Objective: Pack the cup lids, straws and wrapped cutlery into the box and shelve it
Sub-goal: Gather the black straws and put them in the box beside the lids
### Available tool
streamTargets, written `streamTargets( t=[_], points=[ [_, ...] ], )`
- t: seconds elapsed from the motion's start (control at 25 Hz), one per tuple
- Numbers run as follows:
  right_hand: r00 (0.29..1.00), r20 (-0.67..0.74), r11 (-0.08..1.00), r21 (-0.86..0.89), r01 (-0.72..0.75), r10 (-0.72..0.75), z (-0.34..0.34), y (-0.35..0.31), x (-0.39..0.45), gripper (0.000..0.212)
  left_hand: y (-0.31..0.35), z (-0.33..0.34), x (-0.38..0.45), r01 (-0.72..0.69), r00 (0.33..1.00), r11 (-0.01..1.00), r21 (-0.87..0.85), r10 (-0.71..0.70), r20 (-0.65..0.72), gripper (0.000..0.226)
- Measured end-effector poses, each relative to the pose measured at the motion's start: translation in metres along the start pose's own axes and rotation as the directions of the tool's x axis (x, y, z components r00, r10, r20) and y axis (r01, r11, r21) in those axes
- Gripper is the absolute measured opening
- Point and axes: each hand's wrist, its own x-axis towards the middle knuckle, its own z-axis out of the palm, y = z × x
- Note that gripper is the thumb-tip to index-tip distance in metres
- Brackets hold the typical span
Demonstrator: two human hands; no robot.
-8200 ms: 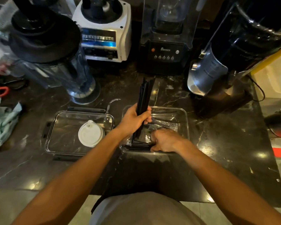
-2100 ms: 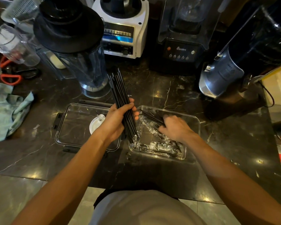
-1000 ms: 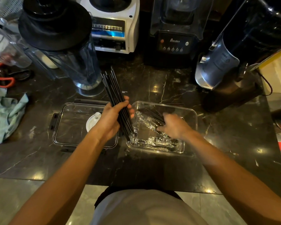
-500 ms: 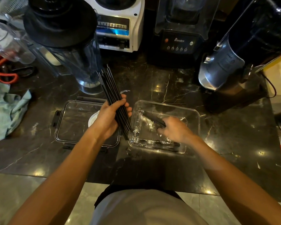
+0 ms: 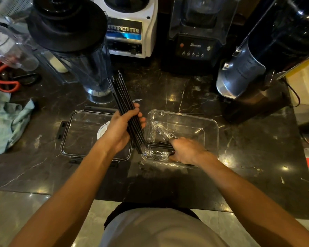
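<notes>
My left hand [image 5: 121,129] grips a bundle of black straws [image 5: 125,104], held upright and tilted, its lower end at the left wall of the clear plastic box [image 5: 210,125]. My right hand [image 5: 187,150] reaches into the box at its near side, fingers closed on black straws [image 5: 159,145] lying along the bottom. Clear-wrapped cutlery [image 5: 159,130] lies in the box beside that hand. The box's clear lid [image 5: 75,132] rests flat to the left, with a white cup lid [image 5: 101,130] on it, partly hidden by my left hand.
Blenders stand along the back: a dark jug [image 5: 82,56], a white base [image 5: 130,31], a black base [image 5: 194,47], and a steel machine [image 5: 239,75] at right. A teal cloth [image 5: 5,120] and red-handled scissors [image 5: 5,84] lie at left. The counter's edge runs near my body.
My right hand has slid toward the near left corner of the box, onto the straws there. The left hand and its bundle have hardly moved.
</notes>
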Motion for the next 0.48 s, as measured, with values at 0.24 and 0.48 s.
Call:
streamTargets(
  t=[0.24, 0.48],
  points=[
    [0.985, -0.156, 0.997, 0.049, -0.06, 0.067, -0.008, 0.006, 0.003, 0.03, 0.002, -0.008, -0.006, -0.007, 1.0, 1.0, -0.019, 0.007, -0.007, 0.014],
    [0.95, -0.271, 0.768, 0.638, 0.06, 0.151, -0.061, 0.011, -0.022, 0.036, 0.009, -0.015, -0.009, -0.036, 0.999, 0.998, -0.044, 0.035, -0.02, 0.012]
  ],
)
